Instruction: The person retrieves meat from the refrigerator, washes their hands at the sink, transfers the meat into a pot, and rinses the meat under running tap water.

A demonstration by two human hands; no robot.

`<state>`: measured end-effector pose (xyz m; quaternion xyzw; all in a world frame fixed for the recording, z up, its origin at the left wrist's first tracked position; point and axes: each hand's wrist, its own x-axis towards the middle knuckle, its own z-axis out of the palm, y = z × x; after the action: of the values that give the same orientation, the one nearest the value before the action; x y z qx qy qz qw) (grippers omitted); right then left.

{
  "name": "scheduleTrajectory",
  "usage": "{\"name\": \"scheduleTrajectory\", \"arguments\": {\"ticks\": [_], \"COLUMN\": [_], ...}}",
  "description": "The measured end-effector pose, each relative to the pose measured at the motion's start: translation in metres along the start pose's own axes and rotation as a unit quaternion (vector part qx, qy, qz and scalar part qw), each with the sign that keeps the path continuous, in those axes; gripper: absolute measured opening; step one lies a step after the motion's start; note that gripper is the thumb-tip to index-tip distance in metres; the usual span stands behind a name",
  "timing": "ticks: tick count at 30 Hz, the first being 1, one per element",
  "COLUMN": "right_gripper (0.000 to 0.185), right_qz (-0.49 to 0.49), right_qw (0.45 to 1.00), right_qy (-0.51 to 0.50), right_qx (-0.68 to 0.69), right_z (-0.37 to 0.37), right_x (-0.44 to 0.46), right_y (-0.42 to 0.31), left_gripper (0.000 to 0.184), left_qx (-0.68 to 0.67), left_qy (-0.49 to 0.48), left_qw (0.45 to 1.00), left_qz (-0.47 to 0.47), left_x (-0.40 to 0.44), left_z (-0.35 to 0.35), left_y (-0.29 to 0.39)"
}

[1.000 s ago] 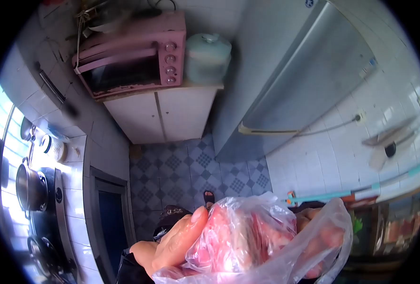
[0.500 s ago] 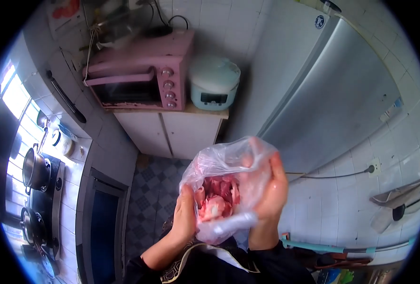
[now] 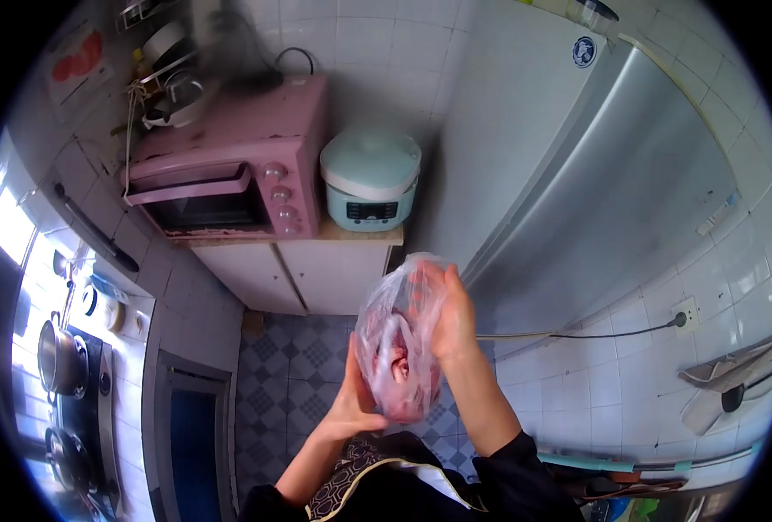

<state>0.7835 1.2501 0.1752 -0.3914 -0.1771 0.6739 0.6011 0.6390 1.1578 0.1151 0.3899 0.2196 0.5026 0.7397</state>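
A clear plastic bag (image 3: 384, 300) hangs between my hands in front of my body. Pink and red raw meat (image 3: 401, 370) fills its lower part, partly hidden by folds of plastic. My left hand (image 3: 355, 402) cups the lower left side, with the thumb near the bottom. On the other side, my right hand (image 3: 449, 317) grips the upper right edge; its fingers show blurred through the film. The bag's mouth has narrowed, leaving a small gap over the meat.
A pink oven (image 3: 220, 165) and a mint rice cooker (image 3: 370, 187) stand on a white cabinet (image 3: 329, 274). The grey fridge (image 3: 612, 191) rises at right. Pots, including a steel pot (image 3: 62, 357), sit on the stove at left. A power cord (image 3: 594, 335) runs along the right wall.
My hands have come closer together, and the bag's wide mouth has narrowed over the meat. The view has shifted slightly, so the oven and rice cooker appear lower and further left.
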Motion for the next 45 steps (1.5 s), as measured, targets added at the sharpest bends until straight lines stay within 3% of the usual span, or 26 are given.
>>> {"name": "scheduleTrajectory", "arguments": {"ticks": [1,3,5,6,7,8,9,10,12,13,15,17,18,20,22,23,25,26,28,30,32,33,36,40,43,45], "right_gripper": [0.042,0.041,0.039,0.034,0.026,0.021,0.017,0.017,0.014,0.014,0.015,0.019,0.018,0.022,0.018,0.018,0.016,0.016,0.017,0.016,0.016,0.015,0.015,0.016,0.017,0.020], "right_qz": [0.017,0.001,-0.017,0.021,0.022,-0.126,-0.264,-0.270,-0.378,-0.382,-0.446,-0.435,-0.437,-0.370,-0.319,-0.317,-0.283,-0.278,-0.296,-0.291,-0.292,-0.285,-0.259,-0.191,-0.244,-0.238], "right_qw": [0.999,1.000,0.995,0.993,0.958,0.859,0.689,0.685,0.572,0.572,0.528,0.597,0.595,0.494,0.311,0.314,0.171,0.175,0.050,0.045,0.039,0.057,0.098,0.167,0.187,0.211], "right_qy": [0.038,0.007,-0.100,-0.098,-0.192,-0.244,-0.276,-0.275,-0.308,-0.305,-0.291,-0.234,-0.173,-0.035,0.039,0.041,0.011,0.012,0.049,0.064,0.082,0.083,0.077,0.053,0.068,0.107], "right_qx": [0.003,0.028,0.013,-0.064,-0.214,-0.432,-0.616,-0.618,-0.660,-0.659,-0.662,-0.632,-0.652,-0.786,-0.894,-0.894,-0.944,-0.945,-0.953,-0.954,-0.952,-0.953,-0.958,-0.966,-0.949,-0.942], "right_z": [0.006,0.016,0.024,0.040,0.030,0.029,0.030,0.036,0.052,0.056,0.061,0.060,0.051,0.021,-0.026,-0.034,-0.046,-0.052,-0.060,-0.059,-0.061,-0.062,-0.065,-0.069,-0.073,-0.082], "right_x": [0.003,0.005,0.006,-0.005,-0.001,0.001,0.001,-0.002,-0.010,-0.009,-0.004,0.002,0.012,0.036,0.062,0.066,0.070,0.073,0.077,0.082,0.084,0.086,0.072,0.013,-0.031,-0.057], "right_y": [0.001,0.008,0.018,0.010,0.011,0.014,0.016,0.018,0.021,0.019,0.013,-0.016,-0.031,-0.054,-0.058,-0.053,-0.042,-0.038,-0.033,-0.031,-0.026,-0.025,-0.024,-0.021,-0.022,-0.019], "left_gripper": [0.127,0.132,0.131,0.129,0.128,0.114,0.092,0.071,0.059,0.053,0.049,0.021,0.019,0.017,0.019,0.019,0.027,0.032,0.030,0.028,0.026,0.026,0.026,0.030,0.031,0.032], "left_qx": [0.038,0.322,0.450,0.370,0.289,0.276,0.368,0.455,0.492,0.508,0.236,0.461,0.461,0.486,0.526,0.527,0.261,0.207,0.137,0.065,-0.248,-0.246,-0.312,-0.144,-0.313,-0.307], "left_qy": [-0.009,0.008,0.071,0.089,0.104,0.124,0.123,0.130,0.103,0.091,0.090,0.040,0.088,0.152,0.167,0.165,0.183,0.191,0.193,0.194,0.107,0.106,-0.068,-0.097,-0.184,-0.094], "left_qw": [0.999,0.935,0.874,0.909,0.937,0.944,0.905,0.854,0.823,0.806,0.953,0.854,0.862,0.854,0.833,0.833,0.948,0.959,0.967,0.968,0.936,0.936,0.926,0.970,0.891,0.884], "left_qz": [0.030,0.148,0.170,0.170,0.167,0.133,0.175,0.218,0.265,0.290,0.170,0.239,0.190,0.103,0.041,0.039,0.020,-0.042,-0.095,-0.148,-0.226,-0.228,-0.202,-0.172,-0.274,-0.339], "left_x": [0.003,0.022,0.043,0.051,0.056,0.060,0.067,0.075,0.086,0.091,0.107,0.113,0.116,0.119,0.121,0.126,0.131,0.130,0.135,0.136,0.137,0.137,0.136,0.140,0.160,0.171], "left_z": [0.008,0.003,-0.001,-0.011,-0.019,-0.016,-0.031,-0.042,-0.045,-0.044,-0.060,-0.080,-0.088,-0.104,-0.124,-0.133,-0.149,-0.138,-0.124,-0.118,-0.118,-0.122,-0.135,-0.137,-0.100,-0.084], "left_y": [0.006,-0.006,-0.004,-0.009,-0.012,0.007,0.006,0.011,0.023,0.033,0.025,0.029,0.031,0.033,0.034,0.028,0.016,0.027,0.039,0.041,0.045,0.045,0.039,0.035,0.032,0.006]}}
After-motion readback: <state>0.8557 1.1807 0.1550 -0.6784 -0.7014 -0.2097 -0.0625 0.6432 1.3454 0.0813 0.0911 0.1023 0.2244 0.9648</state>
